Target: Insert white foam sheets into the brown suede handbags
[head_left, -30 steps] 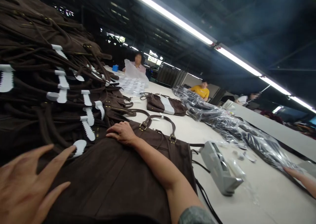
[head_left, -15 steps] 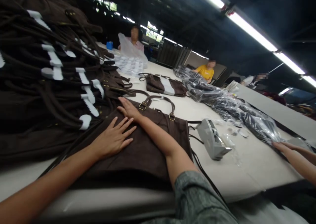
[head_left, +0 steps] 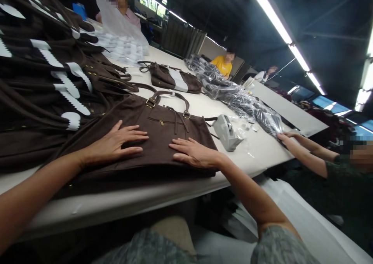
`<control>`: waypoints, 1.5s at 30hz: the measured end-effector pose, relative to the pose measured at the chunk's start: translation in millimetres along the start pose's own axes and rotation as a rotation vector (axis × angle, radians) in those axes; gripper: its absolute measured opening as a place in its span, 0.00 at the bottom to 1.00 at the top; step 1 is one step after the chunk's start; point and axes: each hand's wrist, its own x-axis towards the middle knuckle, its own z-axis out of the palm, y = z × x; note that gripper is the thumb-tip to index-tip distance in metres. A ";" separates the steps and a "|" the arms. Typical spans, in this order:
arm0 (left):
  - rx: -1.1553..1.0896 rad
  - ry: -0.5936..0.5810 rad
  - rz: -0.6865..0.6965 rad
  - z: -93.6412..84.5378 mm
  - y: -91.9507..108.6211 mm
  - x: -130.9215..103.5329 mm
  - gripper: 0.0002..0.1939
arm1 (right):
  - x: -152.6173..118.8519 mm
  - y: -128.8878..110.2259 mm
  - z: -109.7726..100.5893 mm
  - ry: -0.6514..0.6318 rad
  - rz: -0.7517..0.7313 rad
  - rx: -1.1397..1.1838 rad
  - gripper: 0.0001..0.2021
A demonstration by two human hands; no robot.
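A dark brown handbag (head_left: pixel 163 139) lies flat on the pale table, its two looped handles pointing away from me. My left hand (head_left: pixel 119 141) rests on the left part of the bag, palm down with the fingers spread. On the lower right of the same bag lies my right hand (head_left: pixel 194 152), flat, fingers stretched toward the left. Neither hand grips anything. Between and beyond them show a zipped pocket (head_left: pixel 163 120) and thin hanging straps. A grey tape dispenser (head_left: pixel 227 132) stands just right of the bag.
Piled brown bags (head_left: pixel 26 112) with white wrapped handles rise at the left. Another brown bag (head_left: pixel 175 79) with a white band lies behind. Plastic-wrapped bags (head_left: pixel 233 95) line the far side. A co-worker's hands (head_left: pixel 287 138) touch them at right; other people stand further back.
My right hand has come back from the bag's upper left, where it crossed over my left arm, to its lower right. My left hand stays on the bag. The view has turned right.
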 end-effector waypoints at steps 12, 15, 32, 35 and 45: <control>0.066 -0.327 0.040 -27.7 37.9 -38.0 0.36 | -53.2 38.9 60.9 0.365 0.091 -0.306 0.49; 0.111 -0.297 0.007 -32.1 42.5 -40.1 0.35 | -51.8 40.3 40.9 0.236 0.084 -0.394 0.50; 0.415 -0.098 0.266 -5.6 -8.9 -70.3 0.26 | -85.1 80.2 75.8 0.361 -0.134 -0.576 0.37; 0.368 -0.036 0.142 -8.0 -20.7 -86.4 0.23 | -86.1 79.6 78.2 0.397 -0.142 -0.541 0.38; 0.540 -0.068 0.069 -15.2 -3.5 -92.5 0.29 | -95.8 57.5 92.4 0.508 -0.040 -0.411 0.24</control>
